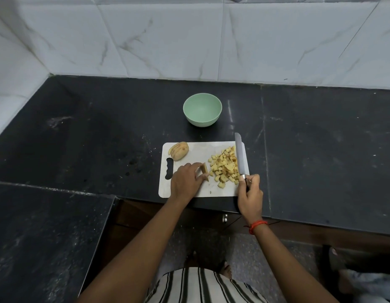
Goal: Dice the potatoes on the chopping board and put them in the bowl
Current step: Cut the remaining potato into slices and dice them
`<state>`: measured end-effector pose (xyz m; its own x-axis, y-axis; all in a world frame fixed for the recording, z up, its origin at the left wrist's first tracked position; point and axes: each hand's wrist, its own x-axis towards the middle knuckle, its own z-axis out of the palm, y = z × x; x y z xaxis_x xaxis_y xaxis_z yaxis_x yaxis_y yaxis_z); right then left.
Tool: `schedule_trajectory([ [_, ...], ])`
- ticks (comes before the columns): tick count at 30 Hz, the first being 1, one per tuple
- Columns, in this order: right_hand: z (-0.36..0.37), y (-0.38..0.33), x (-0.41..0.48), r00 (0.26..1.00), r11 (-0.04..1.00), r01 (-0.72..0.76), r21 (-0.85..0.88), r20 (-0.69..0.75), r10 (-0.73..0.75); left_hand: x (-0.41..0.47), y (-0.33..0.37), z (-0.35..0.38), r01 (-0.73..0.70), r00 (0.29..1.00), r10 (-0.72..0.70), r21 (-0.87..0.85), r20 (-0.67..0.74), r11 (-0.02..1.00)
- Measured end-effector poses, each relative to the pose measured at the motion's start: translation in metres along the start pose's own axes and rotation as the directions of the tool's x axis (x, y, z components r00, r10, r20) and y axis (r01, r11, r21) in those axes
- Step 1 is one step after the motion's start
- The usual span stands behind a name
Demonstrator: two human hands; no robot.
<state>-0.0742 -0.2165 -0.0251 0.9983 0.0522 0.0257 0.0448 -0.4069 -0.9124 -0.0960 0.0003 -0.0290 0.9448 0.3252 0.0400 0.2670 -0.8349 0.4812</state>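
Pinching a pale cut potato piece (204, 168) in the left hand (185, 180), gripping a grey-bladed knife (241, 156) in the right hand (251, 193), with yellow potato dice (224, 169) between.

We find bare black stone counter (102, 132) left, right and behind the white rectangular plastic chopping board (198, 150); behind it a pale green round bowl (202, 110) stands, apart. On the board a yellow diced potato pile (224, 169) and a steel knife blade (241, 156) crowd the right side, a sliced potato half (178, 151) the far-left corner.
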Motion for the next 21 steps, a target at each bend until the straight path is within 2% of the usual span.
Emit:
schedule_trajectory([
  [4, -0.001, -0.004, 0.000, 1.000, 0.999, 0.019, -0.038, 0.013, -0.019, -0.008, 0.001, 0.008, -0.038, 0.993, 0.039, 0.014, -0.109, 0.999],
  [7, -0.002, -0.006, 0.001, 0.999, 0.997, 0.032, -0.076, 0.018, -0.031, -0.005, -0.006, 0.008, -0.139, 0.986, 0.143, 0.055, -0.081, 0.989],
  [12, 0.010, -0.020, -0.009, 0.990, 0.965, 0.134, -0.224, 0.074, -0.121, 0.004, -0.022, 0.004, -0.181, 0.980, 0.184, 0.041, -0.073, 0.983],
  [21, 0.070, -0.053, -0.022, 0.983, 0.917, 0.127, -0.379, 0.172, -0.066, 0.001, -0.025, 0.012, -0.307, 0.939, 0.305, 0.011, -0.161, 0.952],
])
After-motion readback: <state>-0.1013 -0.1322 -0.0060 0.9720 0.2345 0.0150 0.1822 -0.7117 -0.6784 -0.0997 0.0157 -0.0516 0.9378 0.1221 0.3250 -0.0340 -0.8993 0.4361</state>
